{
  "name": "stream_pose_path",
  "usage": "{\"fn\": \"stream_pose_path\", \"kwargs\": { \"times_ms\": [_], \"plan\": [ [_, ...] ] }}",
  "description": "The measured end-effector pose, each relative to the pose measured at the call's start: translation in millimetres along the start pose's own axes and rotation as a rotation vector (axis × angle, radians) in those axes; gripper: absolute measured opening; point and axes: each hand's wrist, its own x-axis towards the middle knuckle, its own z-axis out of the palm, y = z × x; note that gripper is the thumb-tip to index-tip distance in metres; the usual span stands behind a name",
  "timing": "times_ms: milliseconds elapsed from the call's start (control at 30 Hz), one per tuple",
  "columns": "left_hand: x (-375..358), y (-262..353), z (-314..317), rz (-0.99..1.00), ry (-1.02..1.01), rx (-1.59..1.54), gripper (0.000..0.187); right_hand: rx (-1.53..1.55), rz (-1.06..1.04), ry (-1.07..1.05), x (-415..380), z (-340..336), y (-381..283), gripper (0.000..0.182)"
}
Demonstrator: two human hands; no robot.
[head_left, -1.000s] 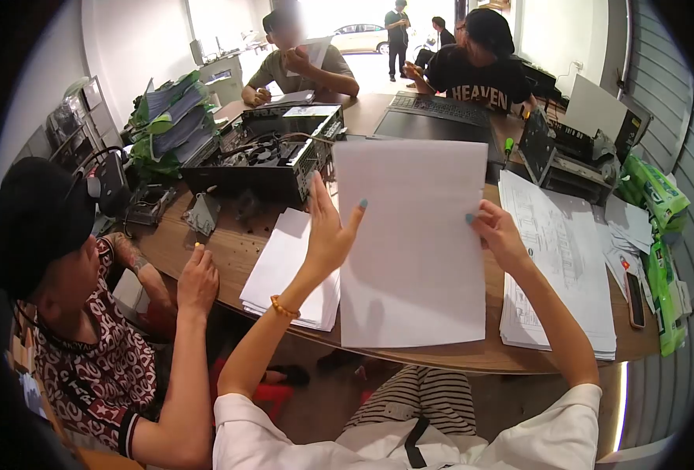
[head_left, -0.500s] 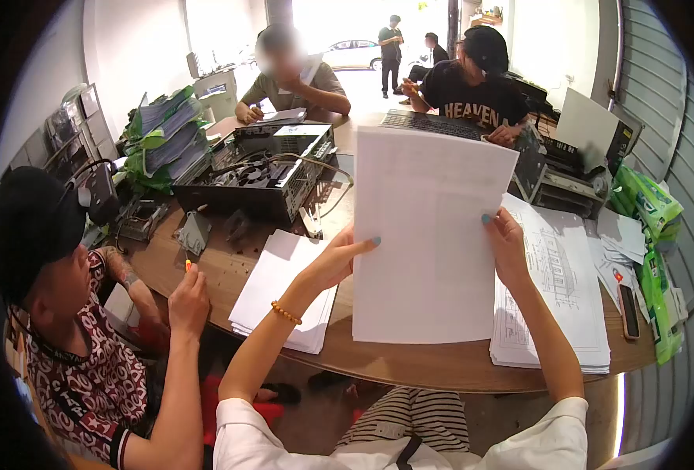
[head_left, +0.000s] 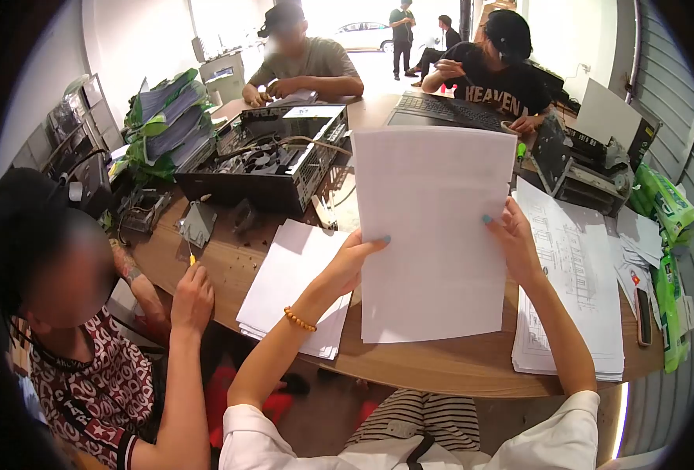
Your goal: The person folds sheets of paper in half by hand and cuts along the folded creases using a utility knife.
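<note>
A stack of white paper sheets [head_left: 435, 235] is held upright above the table, its pale side facing me. My left hand [head_left: 356, 257] grips its left edge with the thumb on the front, and my right hand [head_left: 515, 239] grips the right edge the same way. The fingers behind the sheets are partly hidden. Left of it, a pile of white paper [head_left: 280, 286] lies on the wooden table [head_left: 417, 368]. On the right, partly behind my right forearm, lies a pile of printed drawings [head_left: 578, 290].
An opened computer case [head_left: 245, 184] stands at centre left, near green-wrapped paper bundles [head_left: 171, 125]. A person [head_left: 88, 329] at left holds a yellow-handled tool [head_left: 193, 260]. Two people sit across, one near a keyboard [head_left: 449, 110]. A phone [head_left: 643, 313] and green packs [head_left: 664, 204] lie right.
The view has shifted slightly, and my hands still hold the paper stack. The person across at left has lowered a hand from the face; the person across at right has raised one.
</note>
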Motion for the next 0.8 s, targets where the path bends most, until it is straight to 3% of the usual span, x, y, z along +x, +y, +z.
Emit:
{"fn": "stream_pose_path", "kwargs": {
  "times_ms": [200, 367, 467, 567, 800],
  "plan": [
    [-2.0, 8.6, 0.3, -0.03, -0.016, 0.042, 0.035, 0.152, 0.103, -0.024, -0.3, -10.1, -2.3, 0.04],
    [-3.1, 4.3, 4.1, -0.012, 0.003, 0.043, 0.031, 0.093, 0.161, -0.093, 0.0, -23.2, 1.2, 0.047],
    [-2.7, 7.5, 2.5, -0.04, 0.024, 0.087, 0.037, 0.054, 0.169, -0.096, 0.1, -25.5, 4.1, 0.047],
    [-3.0, 10.4, 12.5, 0.225, 0.083, 0.135, 0.045, 0.039, 0.175, -0.131, -0.3, -26.8, 7.5, 0.047],
    [-0.6, 4.4, 10.9, 0.288, 0.109, 0.18, 0.041, -0.007, 0.193, -0.121, -1.6, -20.4, 3.9, 0.047]
  ]
}}
